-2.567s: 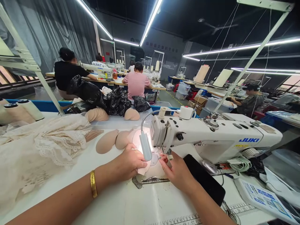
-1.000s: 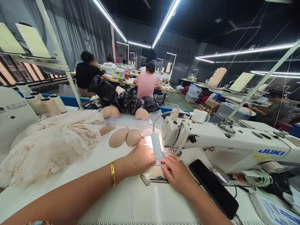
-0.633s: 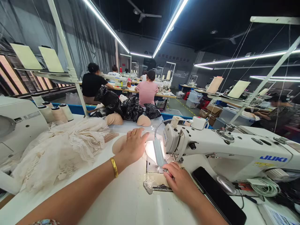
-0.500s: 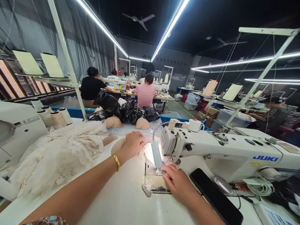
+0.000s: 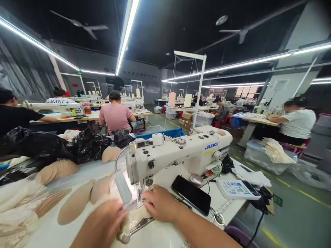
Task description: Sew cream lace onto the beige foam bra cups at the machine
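Note:
My right hand (image 5: 160, 202) rests at the needle area of a white sewing machine (image 5: 165, 155), its thumb and fingers drawn together by the presser foot. What they pinch, if anything, is hidden. My left hand (image 5: 104, 218) is smeared by motion in front of the lit grey lamp (image 5: 123, 187); its fingers cannot be made out. Beyond it lie beige moulded cups, one flat on the table (image 5: 74, 203) and another (image 5: 102, 189) beside the lamp. Cream lace fabric (image 5: 19, 206) is heaped at the left, next to a row of stacked beige cups (image 5: 58, 172).
A black phone (image 5: 191, 194), a grey mouse-shaped object (image 5: 196, 179), coiled cable (image 5: 216, 167) and a blue-and-white box (image 5: 238, 189) lie right of the machine. Black plastic bags (image 5: 88, 143) stand behind the table. Co-workers sit at other machines, one in a pink shirt (image 5: 115, 115).
The view has swung right. My left hand has come away from the cups, back towards me and nearer the needle area. My right hand stays by the presser foot.

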